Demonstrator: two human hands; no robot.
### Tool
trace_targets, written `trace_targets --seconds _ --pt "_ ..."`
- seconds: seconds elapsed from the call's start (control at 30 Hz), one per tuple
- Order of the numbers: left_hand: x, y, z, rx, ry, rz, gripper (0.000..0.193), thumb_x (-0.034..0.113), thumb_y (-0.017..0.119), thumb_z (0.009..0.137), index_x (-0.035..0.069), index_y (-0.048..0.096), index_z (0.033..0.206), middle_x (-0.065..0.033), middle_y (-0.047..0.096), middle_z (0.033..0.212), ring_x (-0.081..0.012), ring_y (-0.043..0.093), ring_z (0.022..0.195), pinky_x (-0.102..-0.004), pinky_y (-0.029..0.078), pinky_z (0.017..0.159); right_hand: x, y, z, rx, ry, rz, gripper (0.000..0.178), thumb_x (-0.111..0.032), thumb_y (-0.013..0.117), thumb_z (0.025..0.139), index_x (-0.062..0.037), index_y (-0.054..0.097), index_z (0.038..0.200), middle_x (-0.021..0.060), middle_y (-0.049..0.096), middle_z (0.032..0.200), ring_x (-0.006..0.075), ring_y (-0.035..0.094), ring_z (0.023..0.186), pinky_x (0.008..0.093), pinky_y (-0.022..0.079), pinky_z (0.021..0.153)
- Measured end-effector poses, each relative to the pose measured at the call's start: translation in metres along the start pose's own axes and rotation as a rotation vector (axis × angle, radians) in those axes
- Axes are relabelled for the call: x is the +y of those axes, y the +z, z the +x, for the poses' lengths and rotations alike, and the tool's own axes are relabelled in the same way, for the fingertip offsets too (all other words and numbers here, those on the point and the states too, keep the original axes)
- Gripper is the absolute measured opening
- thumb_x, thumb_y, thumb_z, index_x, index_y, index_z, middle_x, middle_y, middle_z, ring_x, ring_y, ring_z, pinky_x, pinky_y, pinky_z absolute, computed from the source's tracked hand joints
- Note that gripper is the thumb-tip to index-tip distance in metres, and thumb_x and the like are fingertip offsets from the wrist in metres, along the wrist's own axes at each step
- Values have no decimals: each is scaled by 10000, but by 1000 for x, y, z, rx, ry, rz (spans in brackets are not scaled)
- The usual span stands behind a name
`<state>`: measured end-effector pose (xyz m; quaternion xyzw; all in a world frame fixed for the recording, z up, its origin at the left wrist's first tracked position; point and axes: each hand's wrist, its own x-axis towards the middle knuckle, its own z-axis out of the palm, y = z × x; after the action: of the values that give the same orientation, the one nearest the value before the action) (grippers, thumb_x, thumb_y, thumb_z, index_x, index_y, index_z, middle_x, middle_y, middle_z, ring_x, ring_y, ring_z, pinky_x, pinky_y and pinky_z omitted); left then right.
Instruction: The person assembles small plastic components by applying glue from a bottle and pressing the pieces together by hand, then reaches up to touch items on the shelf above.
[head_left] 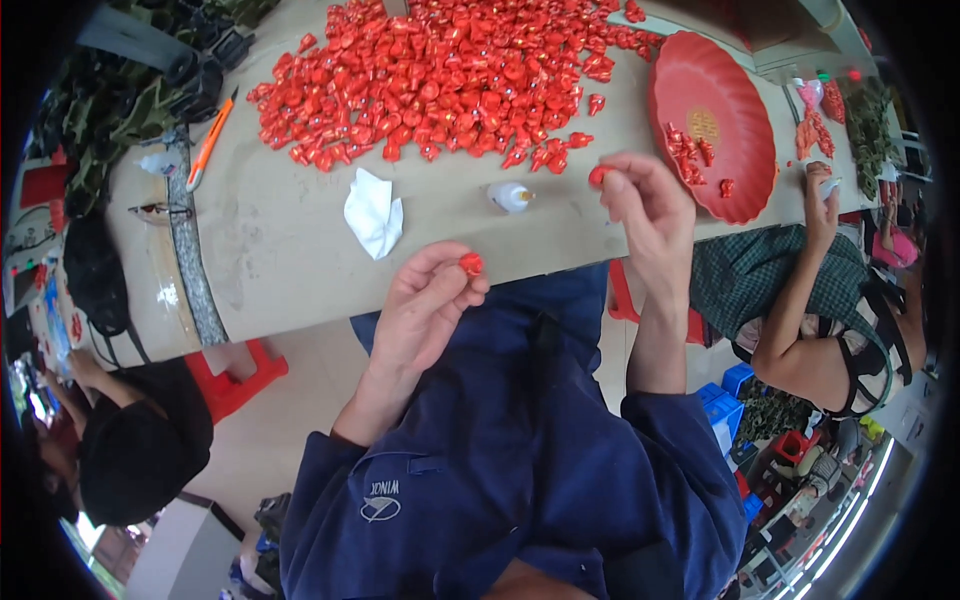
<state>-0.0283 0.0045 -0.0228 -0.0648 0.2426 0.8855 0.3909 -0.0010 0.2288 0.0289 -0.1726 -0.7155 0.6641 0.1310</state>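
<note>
Near the table's front edge, my left hand pinches a small glossy red piece between thumb and fingertips. Higher and to the right, my right hand is closed on another red piece, partly covered by the fingers. Between the two hands lies a small white squeeze bottle with a yellowish tip. A crumpled white tissue rests left of the bottle. Beyond them spreads a big heap of similar red pieces. Just right of my right hand is a scalloped red tray holding several pieces.
An orange utility knife lies at the left beside a grey patterned strip across the table. Other people sit close by, one in black at left, one at right with a raised arm. Red stools stand below.
</note>
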Motion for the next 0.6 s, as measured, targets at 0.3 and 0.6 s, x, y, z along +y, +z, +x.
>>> trace_targets --seconds 0.3,0.6 --pt "-18 5 1 33 80 161 195 -12 581 797 -2 549 990 -103 608 906 -160 596 818 -264 493 716 19 42 -55 -79 147 373 167 -70 508 872 41 545 991 113 605 828 70 483 580 192 382 486" --pt "-23 8 2 50 88 180 193 -19 588 792 -6 547 980 -95 606 898 -139 582 774 -258 486 716 26 61 -67 -11 41 361 164 -85 544 861 36 553 970 79 603 854 87 548 719 198 440 635"
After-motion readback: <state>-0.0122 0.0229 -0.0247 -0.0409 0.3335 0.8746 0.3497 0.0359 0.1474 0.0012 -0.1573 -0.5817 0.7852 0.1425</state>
